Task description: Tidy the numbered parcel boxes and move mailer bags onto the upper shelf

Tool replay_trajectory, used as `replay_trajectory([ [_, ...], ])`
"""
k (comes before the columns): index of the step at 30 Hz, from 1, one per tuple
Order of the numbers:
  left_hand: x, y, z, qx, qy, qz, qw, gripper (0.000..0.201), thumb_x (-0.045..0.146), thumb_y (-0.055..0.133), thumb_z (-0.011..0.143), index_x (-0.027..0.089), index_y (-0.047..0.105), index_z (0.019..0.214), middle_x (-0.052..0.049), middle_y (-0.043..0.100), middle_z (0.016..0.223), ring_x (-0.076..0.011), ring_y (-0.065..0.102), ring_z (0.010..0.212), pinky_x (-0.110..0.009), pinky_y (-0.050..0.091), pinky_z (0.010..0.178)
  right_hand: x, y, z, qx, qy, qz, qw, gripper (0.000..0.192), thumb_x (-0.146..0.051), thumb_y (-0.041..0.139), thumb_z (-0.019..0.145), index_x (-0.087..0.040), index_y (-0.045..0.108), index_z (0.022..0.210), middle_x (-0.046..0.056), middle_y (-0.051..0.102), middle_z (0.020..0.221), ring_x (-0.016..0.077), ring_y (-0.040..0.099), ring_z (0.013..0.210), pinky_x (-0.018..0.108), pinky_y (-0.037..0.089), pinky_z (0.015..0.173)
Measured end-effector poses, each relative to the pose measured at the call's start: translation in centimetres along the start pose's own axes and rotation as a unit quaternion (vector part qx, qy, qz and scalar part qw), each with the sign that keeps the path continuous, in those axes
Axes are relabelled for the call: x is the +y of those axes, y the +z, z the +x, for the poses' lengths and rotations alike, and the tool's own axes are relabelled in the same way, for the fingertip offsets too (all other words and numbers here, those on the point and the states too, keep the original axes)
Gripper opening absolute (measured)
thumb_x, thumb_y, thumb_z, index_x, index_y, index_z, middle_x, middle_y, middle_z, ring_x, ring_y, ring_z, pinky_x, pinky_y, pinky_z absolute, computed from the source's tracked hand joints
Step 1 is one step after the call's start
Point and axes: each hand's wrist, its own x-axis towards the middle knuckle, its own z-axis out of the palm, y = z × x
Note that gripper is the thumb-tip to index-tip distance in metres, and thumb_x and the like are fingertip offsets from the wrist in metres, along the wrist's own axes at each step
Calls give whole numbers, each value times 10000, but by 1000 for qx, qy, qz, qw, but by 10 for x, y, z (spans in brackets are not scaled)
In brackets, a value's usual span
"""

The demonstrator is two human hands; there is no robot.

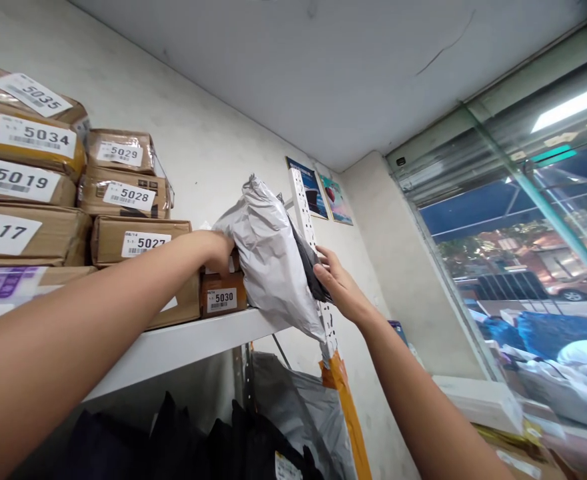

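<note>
A crumpled grey plastic mailer bag (273,257) stands tilted at the right end of the upper shelf, its lower corner hanging past the shelf edge. My left hand (217,252) is bent and closed at the bag's left side, with most fingers hidden behind it. Against the grey bag's right side lies a dark plastic mailer bag (309,267), largely covered. My right hand (339,283) grips this dark bag from the right, beside the white perforated shelf post (302,203). Just below my left hand sits a small brown box (243,293) labelled 5030.
Stacked cardboard boxes (101,237) with numbered labels fill the left of the white shelf (198,333). Dark bags (198,440) and a grey bag (293,393) occupy the lower level. Orange tape (346,407) wraps the post. A glass window (473,267) and more parcels are at right.
</note>
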Motion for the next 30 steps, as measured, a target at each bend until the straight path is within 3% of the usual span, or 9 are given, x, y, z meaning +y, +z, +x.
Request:
replay_trajectory([
  [4,0,2,3,-2,25,-9,1000,607,310,661,645,139,566,1219,-143,661,1152,-288,623,999,-294,508,793,-20,8,-3,-12,-17,-71,997,1025,-697,594,645,-165,215,1436,170,283,1487,323,272,1367,499,237,1122],
  [11,8,7,-12,45,20,5,999,380,220,617,706,106,641,1067,-175,674,1083,-299,642,941,-334,523,783,-40,25,4,-32,16,-76,996,1013,-516,710,581,-179,235,1411,165,445,1393,344,478,1221,474,406,1002],
  [16,11,26,-19,139,24,1,990,467,117,521,764,79,497,1229,-185,565,1242,-305,543,1102,-370,509,853,-50,32,1,22,99,-193,976,778,-445,607,679,-203,315,1358,146,667,1060,363,638,950,415,489,748],
  [21,8,42,-26,214,40,-9,976,405,108,382,839,31,454,1230,-219,528,1210,-347,485,1116,-479,516,823,-56,33,-3,44,109,-218,969,775,-657,543,677,-213,388,1292,157,690,967,387,647,909,393,477,664],
  [25,6,38,-29,222,54,-29,973,500,134,546,745,114,464,1238,-163,521,1221,-318,477,1119,-443,533,819,-65,32,-2,25,151,-278,948,666,-657,421,747,-216,404,1245,201,677,946,411,637,901,399,455,642],
  [30,24,21,-39,276,-11,-87,957,447,300,596,715,167,531,1137,-135,504,1181,-300,445,1114,-453,516,855,-68,32,2,14,170,-312,935,554,-655,370,753,-228,422,1100,205,659,889,405,628,865,387,451,622],
])
